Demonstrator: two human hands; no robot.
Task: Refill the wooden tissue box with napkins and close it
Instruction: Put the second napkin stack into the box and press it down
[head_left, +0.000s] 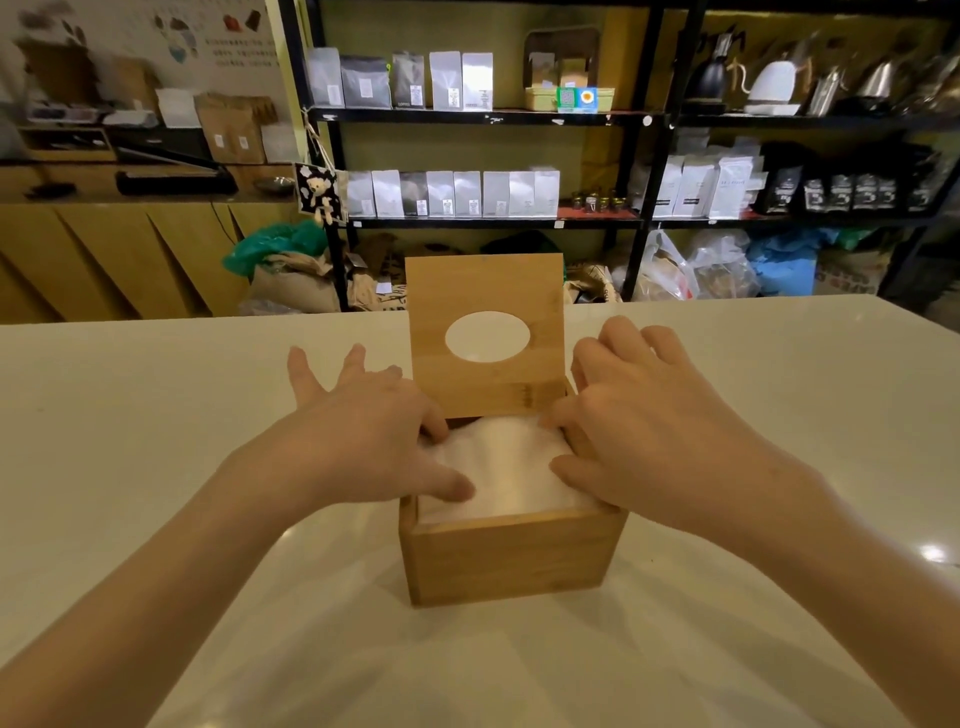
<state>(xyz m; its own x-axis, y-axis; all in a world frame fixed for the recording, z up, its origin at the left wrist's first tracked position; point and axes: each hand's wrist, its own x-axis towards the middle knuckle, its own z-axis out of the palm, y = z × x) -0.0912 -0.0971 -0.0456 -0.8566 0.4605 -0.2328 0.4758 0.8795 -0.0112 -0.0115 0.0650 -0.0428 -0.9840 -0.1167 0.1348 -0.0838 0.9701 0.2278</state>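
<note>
Napkins (501, 467) are sitting in the wooden tissue box (511, 558) mid-bench, near our edge, lid (485, 332) standing upright at the back. We're pressing w/ both: left hand (363, 431) and right hand (649, 426), fingers curled onto the soft, light stack. Box looks stiff; bench (156, 415) is giving room all round.

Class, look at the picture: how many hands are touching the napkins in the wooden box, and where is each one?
2. The left hand presses on the left side of the napkins in the wooden tissue box; the right hand presses on their right side. Some fingers are hidden.
</note>
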